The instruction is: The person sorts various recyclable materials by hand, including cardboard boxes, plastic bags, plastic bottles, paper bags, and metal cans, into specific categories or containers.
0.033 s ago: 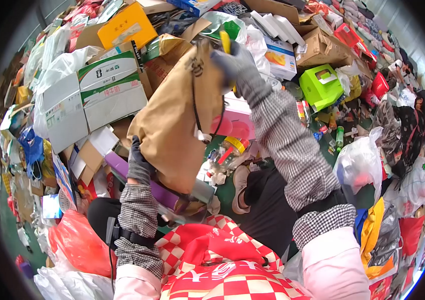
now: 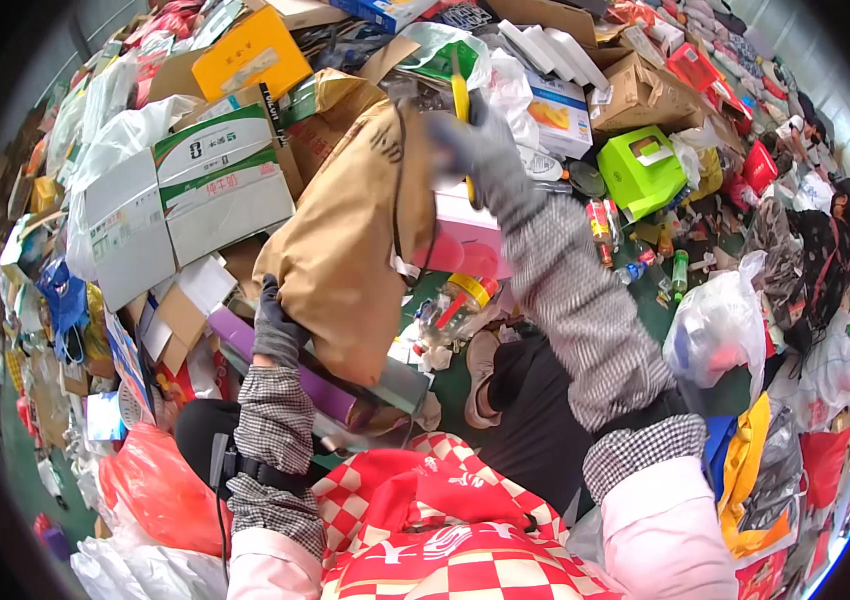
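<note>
Tan fabric-like material forms the drawstring bag (image 2: pixel 340 240), positioned centrally before the wearer and slanting from upper right to lower left. A dark cord (image 2: pixel 397 190) runs down its right-hand part; dark printing shows near the top. 2 gloved hands are in view.

Left hand (image 2: pixel 280 332): pinching the bag at its lower left edge, fingers bent against the material. Right hand (image 2: pixel 475 150): closed around a yellow-handled tool (image 2: pixel 460 95), beside the bag's upper right edge. Motion blur affects this hand; whether its fingertips also pinch the bag cannot be determined.

Below the bag's lower end lies a purple box (image 2: pixel 330 395), partly covered. A pink box (image 2: pixel 475 245) sits beyond the bag's right edge, partly hidden by the right forearm. Left of the bag rests a white-and-green carton (image 2: pixel 225 190), with an orange box (image 2: pixel 250 62) above it in view. Right of the right forearm: 1 bright green box (image 2: pixel 642 175) and 1 white plastic bag (image 2: pixel 720 325). A red plastic bag (image 2: pixel 160 480) lies near the wearer's left sleeve.
</note>
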`<action>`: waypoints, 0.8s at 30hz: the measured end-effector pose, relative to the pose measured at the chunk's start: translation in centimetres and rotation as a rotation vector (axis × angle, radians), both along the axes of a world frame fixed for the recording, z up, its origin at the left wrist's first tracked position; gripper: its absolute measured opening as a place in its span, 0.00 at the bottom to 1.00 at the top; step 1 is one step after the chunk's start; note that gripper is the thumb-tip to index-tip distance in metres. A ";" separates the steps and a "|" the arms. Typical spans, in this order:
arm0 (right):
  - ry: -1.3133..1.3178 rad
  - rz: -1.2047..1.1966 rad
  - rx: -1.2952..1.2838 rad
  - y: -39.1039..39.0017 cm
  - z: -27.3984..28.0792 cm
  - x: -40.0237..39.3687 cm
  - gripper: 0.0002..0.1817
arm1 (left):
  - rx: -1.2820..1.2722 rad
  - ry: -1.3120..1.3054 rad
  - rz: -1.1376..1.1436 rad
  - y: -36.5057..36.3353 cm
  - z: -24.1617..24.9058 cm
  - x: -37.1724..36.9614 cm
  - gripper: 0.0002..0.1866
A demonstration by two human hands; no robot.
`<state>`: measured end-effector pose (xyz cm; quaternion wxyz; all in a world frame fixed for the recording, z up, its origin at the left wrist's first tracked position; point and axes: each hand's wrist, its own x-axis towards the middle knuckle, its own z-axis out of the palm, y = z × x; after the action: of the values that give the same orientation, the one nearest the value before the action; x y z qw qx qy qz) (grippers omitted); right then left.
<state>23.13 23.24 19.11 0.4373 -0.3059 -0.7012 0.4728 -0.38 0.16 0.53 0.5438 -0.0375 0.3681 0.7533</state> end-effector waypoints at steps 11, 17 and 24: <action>-0.497 -0.037 -0.175 -10.9 -15.6 0.8 0.35 | -0.276 0.155 0.136 8.8 0.9 -1.0 0.18; -0.404 -0.086 0.118 -4.4 -7.6 -1.1 0.20 | 0.113 0.106 0.009 9.8 10.0 -4.2 0.12; -0.239 -0.064 0.480 0.1 0.8 -4.5 0.21 | 0.291 0.344 0.072 9.9 21.0 -5.8 0.10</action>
<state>18.59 23.33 19.93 0.4259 -0.2690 -0.8301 0.2393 -6.18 10.05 21.53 0.4457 0.1570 0.3414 0.8125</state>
